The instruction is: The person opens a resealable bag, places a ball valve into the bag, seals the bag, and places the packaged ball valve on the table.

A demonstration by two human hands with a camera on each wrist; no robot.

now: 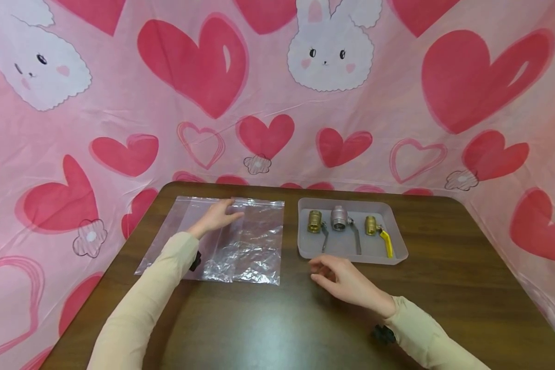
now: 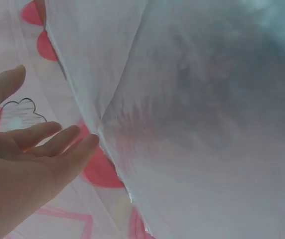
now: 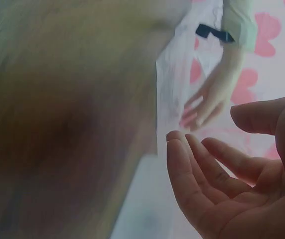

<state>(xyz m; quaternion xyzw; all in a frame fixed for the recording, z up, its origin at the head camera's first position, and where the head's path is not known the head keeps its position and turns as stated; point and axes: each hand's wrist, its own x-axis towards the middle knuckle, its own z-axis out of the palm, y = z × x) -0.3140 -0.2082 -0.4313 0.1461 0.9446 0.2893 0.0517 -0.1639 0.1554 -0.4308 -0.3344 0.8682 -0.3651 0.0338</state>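
Observation:
Clear zip-top plastic bags (image 1: 254, 246) lie flat and overlapping on the left of the table. My left hand (image 1: 218, 215) is over their upper part, fingers extended and holding nothing; in the left wrist view its fingertips (image 2: 93, 141) come up to a bag's edge, and I cannot tell whether they touch. My right hand (image 1: 347, 280), loosely curled around nothing, is just in front of a translucent tray (image 1: 351, 258). Inside the tray lie a brass ball valve (image 1: 314, 221) with a grey lever, a silver ball valve (image 1: 339, 218) with a grey lever, and a brass ball valve (image 1: 371, 225) with a yellow lever.
Both hands are over a dark wooden table (image 1: 240, 329). A pink cloth (image 1: 268, 92) printed with hearts and rabbits hangs behind it and along its sides. The tray stands to the right of the bags, with a narrow strip of wood between them.

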